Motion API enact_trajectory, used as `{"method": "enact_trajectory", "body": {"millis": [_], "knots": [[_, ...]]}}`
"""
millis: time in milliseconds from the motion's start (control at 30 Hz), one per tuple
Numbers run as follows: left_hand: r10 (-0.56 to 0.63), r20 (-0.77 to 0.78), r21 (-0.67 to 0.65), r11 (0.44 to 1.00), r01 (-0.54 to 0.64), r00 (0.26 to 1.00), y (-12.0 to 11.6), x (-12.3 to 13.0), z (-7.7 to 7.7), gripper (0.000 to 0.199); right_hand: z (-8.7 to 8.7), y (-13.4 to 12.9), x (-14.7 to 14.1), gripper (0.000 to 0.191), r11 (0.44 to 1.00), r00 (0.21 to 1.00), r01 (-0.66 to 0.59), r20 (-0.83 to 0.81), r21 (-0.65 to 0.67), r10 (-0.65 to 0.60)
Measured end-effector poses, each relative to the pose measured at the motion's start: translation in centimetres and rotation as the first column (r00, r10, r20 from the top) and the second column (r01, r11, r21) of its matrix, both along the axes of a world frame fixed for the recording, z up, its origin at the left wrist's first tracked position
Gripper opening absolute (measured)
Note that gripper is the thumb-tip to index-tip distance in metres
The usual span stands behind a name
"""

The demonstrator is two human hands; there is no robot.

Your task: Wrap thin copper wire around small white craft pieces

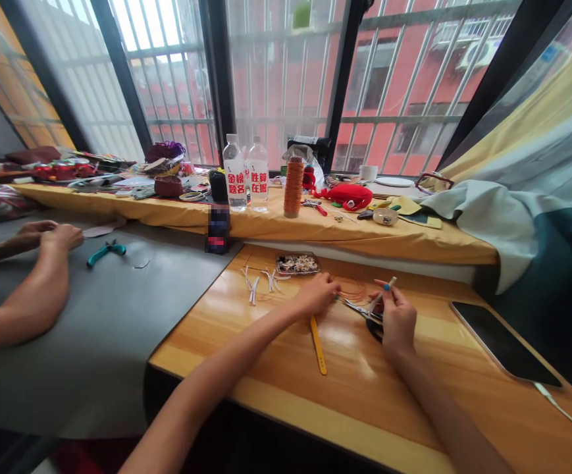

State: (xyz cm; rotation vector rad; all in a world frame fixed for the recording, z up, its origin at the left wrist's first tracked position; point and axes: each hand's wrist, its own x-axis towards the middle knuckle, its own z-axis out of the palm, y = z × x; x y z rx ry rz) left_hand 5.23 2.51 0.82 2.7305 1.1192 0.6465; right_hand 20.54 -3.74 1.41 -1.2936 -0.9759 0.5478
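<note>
My right hand is closed on a thin pale strip with a small blue spot beside the fingertips. My left hand is closed above the wooden table, its fingers pressed together; what they hold is too small to name. Between the hands lie scissors with dark handles, close to my right hand. Behind them is a loose coil of orange-brown cord. A yellow strip lies on the wood just below my left hand. White strips are spread to its left.
A clear box of small pieces stands behind my left hand. A phone with a cable lies right. At left, another person's hands are near teal pliers. Bottles and a thread spool stand on the ledge.
</note>
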Motion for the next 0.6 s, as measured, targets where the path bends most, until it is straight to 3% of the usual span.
{"method": "enact_trajectory", "body": {"millis": [200, 400, 600], "knots": [[0.004, -0.131, 0.15, 0.989, 0.015, 0.991, 0.8, 2.1, -0.4, 0.016, 0.0, -0.2, -0.2, 0.045, 1.0, 0.985, 0.005, 0.171, -0.003, -0.004], [0.059, -0.095, 0.23, 0.973, -0.035, 0.994, 1.6, 1.4, -0.2, 0.015, 0.2, 0.1, -0.2, 0.037, 0.997, 0.991, -0.076, 0.111, 0.017, 0.074], [-0.086, -0.177, 0.234, 0.964, 0.127, 0.98, 2.1, 1.4, -0.3, 0.016, -0.3, 0.7, 0.8, 0.039, 1.0, 0.997, -0.002, 0.072, 0.022, 0.0]]}}
